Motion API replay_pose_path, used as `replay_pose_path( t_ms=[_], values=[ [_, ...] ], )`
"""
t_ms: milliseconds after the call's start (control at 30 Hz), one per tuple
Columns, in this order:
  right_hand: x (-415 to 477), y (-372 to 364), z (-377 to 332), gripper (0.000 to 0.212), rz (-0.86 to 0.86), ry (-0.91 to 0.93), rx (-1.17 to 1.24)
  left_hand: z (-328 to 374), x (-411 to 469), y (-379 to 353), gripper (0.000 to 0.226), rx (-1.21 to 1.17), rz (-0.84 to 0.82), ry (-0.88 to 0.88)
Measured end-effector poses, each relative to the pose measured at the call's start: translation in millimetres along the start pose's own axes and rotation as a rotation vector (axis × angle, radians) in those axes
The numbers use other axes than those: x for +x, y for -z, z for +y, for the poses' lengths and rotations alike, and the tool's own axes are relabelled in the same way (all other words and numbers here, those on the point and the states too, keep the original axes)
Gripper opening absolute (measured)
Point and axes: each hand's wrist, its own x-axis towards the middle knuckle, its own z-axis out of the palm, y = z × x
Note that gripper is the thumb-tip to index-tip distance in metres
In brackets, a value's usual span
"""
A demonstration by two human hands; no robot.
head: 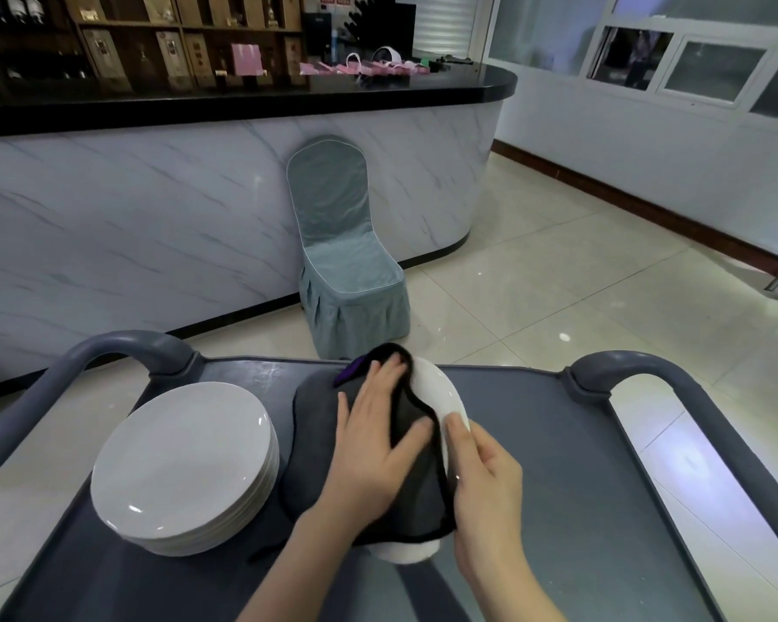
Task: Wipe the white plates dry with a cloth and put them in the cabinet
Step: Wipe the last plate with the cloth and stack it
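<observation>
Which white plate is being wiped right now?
The single plate half covered by the dark cloth, held at its rim by the right hand; the others sit in a stack to its left.

The plate (441, 397) I'm on is plain glossy white and looks tipped up a bit. It's mostly buried under the cloth (416, 496), so only its right rim and a bit of the near edge peek out, and my right hand (486, 478) is gripping that rim. The cloth's dark grey with black trim and a purple bit at the far corner, draped over the plate with my left hand (369, 446) flat on top. The stack of white plates (183, 464) sits face up on the cart top (558, 442), just left of the cloth.
</observation>
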Motion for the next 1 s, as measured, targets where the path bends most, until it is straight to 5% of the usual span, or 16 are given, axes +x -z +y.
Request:
replay_pose_path(
  t_ms=[100,400,667,833,1000],
  values=[
    [2.6,2.8,-4.9,0.048,0.007,0.015,-0.008,-2.7,-1.7,5.9,0.065,-0.152,0.027,0.158],
    [9.2,0.3,6.1,0.031,-0.048,-0.04,-0.041,11.6,-22.3,-7.8,0.051,0.064,-0.1,-0.149],
    [13.3,7.5,2.6,0.042,-0.036,-0.031,-0.103,-3.0,-14.2,-2.0,0.052,-0.238,0.033,0.072],
    [16.5,5.6,5.8,0.039,-0.095,-0.084,-0.033,1.5,-25.7,-20.3,0.048,-0.013,-0.031,-0.165],
    [13.5,7.3,1.6,0.045,-0.068,-0.074,-0.078,-19.9,11.3,-8.9,0.055,0.148,-0.135,-0.093]
  ],
)
